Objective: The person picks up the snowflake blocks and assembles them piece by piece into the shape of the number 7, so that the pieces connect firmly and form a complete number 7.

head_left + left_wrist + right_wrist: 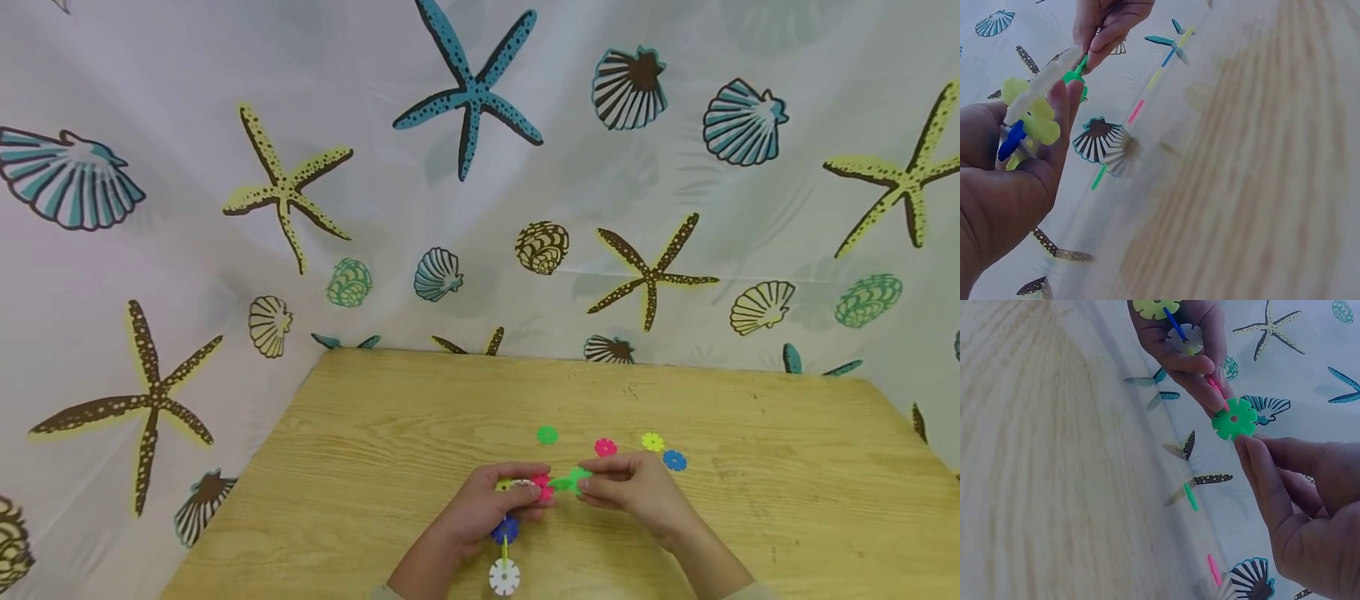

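Note:
My left hand (491, 504) holds a chain of notched plastic discs, its thumb and fingers pinching a pink disc (542, 489). Below this hand hang a blue disc (506, 530), a yellow disc (506, 551) seen edge-on and a white disc (504, 577). A green disc (1234, 419) extends from the pink one toward my right hand (637, 492). With thumb and fingertips, that hand pinches a second green disc (578, 480), which meets the first at an angle. In the left wrist view, yellow discs (1041, 128) show near the left palm, partly hidden by fingers.
Beyond the hands, loose discs lie flat on the wooden table (375, 433): green (547, 435), pink (606, 447), yellow (652, 442) and blue (675, 460). A white curtain (480, 308) printed with shells and starfish stands along the table's back and sides.

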Tool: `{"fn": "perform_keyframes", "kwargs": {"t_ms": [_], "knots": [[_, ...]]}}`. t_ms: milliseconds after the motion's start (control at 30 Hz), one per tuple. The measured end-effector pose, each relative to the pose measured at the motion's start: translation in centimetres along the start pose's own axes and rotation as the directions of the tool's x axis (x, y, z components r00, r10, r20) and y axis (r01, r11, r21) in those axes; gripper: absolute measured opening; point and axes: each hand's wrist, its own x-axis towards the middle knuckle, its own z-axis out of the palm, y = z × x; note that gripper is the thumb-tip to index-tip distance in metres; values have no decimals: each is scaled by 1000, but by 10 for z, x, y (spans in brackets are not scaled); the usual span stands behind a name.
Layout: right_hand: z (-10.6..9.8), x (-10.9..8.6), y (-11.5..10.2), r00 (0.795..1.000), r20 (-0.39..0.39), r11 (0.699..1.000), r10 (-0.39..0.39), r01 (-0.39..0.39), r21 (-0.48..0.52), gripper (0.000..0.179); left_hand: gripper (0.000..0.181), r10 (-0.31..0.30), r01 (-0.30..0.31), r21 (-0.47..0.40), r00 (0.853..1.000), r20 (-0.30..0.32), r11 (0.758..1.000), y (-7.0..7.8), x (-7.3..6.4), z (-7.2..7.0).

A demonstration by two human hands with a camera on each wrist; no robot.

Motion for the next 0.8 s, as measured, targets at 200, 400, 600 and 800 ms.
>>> {"fn": "perform_keyframes", "kwargs": {"t_ms": [200, 400, 600, 800], "knots": [[4, 3, 2, 1000, -30, 999, 7, -6, 48, 42, 43, 28, -28, -24, 1000, -14, 999, 0, 0, 3], [8, 5, 4, 998, -54, 996, 14, -9, 89, 44, 43, 12, -14, -42, 999, -40, 999, 0, 1, 4], [7, 6, 6, 999, -36, 999, 17, -15, 38, 44, 44, -25, 22, -43, 998, -53, 999, -1, 1, 2], [2, 5, 6, 1000, -9, 1000, 8, -9, -25, 46, 42, -52, 49, -42, 996, -72, 998, 0, 3, 1]]}}
